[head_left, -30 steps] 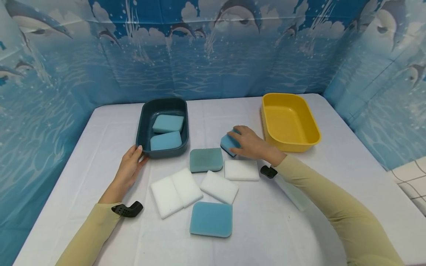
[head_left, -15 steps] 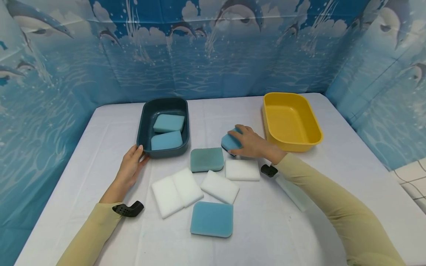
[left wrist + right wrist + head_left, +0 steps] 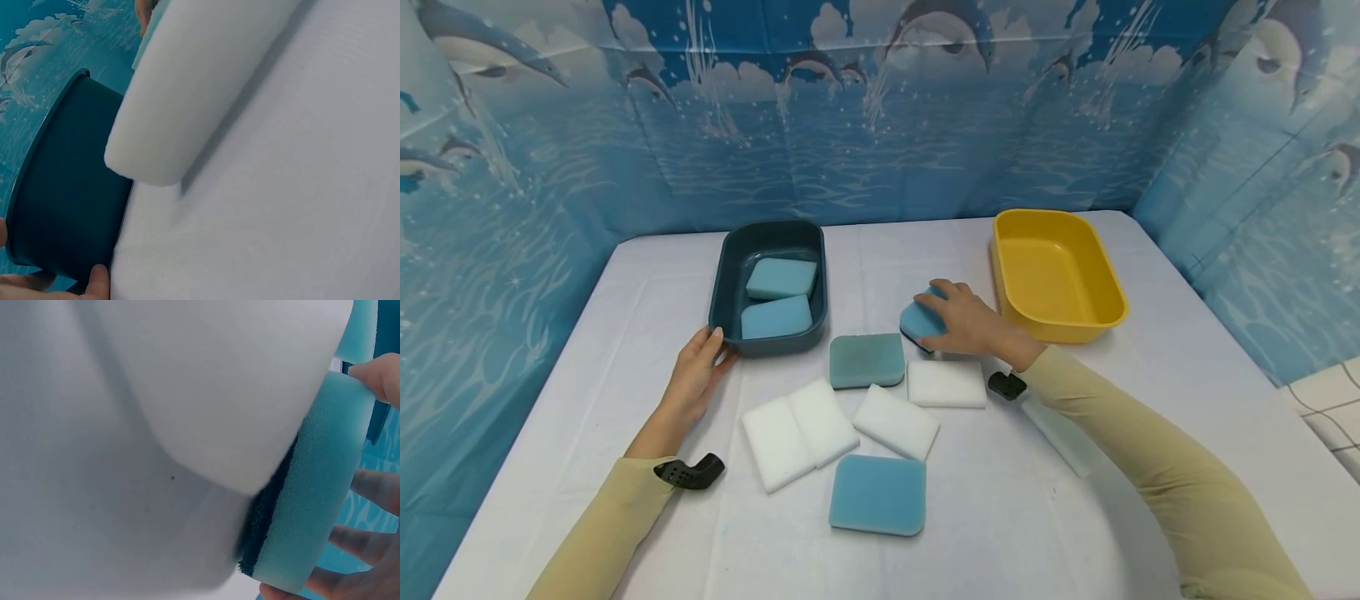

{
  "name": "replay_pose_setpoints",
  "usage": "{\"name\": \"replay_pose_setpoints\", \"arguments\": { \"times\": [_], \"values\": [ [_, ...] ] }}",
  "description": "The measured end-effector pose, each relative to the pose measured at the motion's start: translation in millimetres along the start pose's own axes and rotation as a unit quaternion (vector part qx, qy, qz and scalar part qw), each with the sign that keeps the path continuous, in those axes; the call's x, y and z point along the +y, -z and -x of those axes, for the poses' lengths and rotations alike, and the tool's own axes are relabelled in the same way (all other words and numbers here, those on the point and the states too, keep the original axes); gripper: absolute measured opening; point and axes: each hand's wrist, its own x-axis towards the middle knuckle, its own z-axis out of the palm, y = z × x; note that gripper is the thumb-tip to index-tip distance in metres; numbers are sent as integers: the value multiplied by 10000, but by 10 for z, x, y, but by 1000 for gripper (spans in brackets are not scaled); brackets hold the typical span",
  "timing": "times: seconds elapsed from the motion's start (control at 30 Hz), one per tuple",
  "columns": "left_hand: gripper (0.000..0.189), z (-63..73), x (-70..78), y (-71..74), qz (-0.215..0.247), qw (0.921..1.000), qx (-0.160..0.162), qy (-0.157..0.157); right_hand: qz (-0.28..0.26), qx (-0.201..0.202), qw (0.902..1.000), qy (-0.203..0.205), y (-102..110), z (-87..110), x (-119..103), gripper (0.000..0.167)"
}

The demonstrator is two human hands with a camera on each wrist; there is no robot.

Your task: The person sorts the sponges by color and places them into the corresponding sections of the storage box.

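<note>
In the head view my left hand (image 3: 695,379) holds the near-left corner of a dark teal tub (image 3: 715,292). Two blue sponges, one (image 3: 781,278) behind the other (image 3: 776,317), lie inside it. The left wrist view has fingertips (image 3: 97,281) against the tub's outer wall (image 3: 62,175). Right of centre, my right hand (image 3: 970,323) grips a blue scouring sponge (image 3: 919,322) with its thumb and spread fingers. Its dark scouring layer (image 3: 259,519) faces the table in the right wrist view. A green-blue sponge (image 3: 867,361) lies beside it.
Several white sponges (image 3: 895,422) lie mid-table, with another blue sponge (image 3: 877,496) nearer me. A pale sponge (image 3: 1056,433) sits partly under my right forearm. The yellow tub (image 3: 1052,267) stands at the back right. A dolphin-print curtain (image 3: 880,150) encloses the table.
Almost nothing differs. The right hand stays on the blue scouring sponge with only a tiny shift of its fingers, and the left hand stays at the dark teal tub's corner.
</note>
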Motion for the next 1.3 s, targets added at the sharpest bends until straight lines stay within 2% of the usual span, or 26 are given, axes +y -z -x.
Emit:
{"name": "replay_pose_setpoints", "arguments": {
  "times": [0.8,1.3],
  "values": [
    [58,2,4,-3,-43,10000,53,32,-171,377,9991,68,64,8,-16,69],
    [58,-3,4,16,-40,10000,-64,-45,-97,622,9970,460,166,-51,-91,68]
  ]
}}
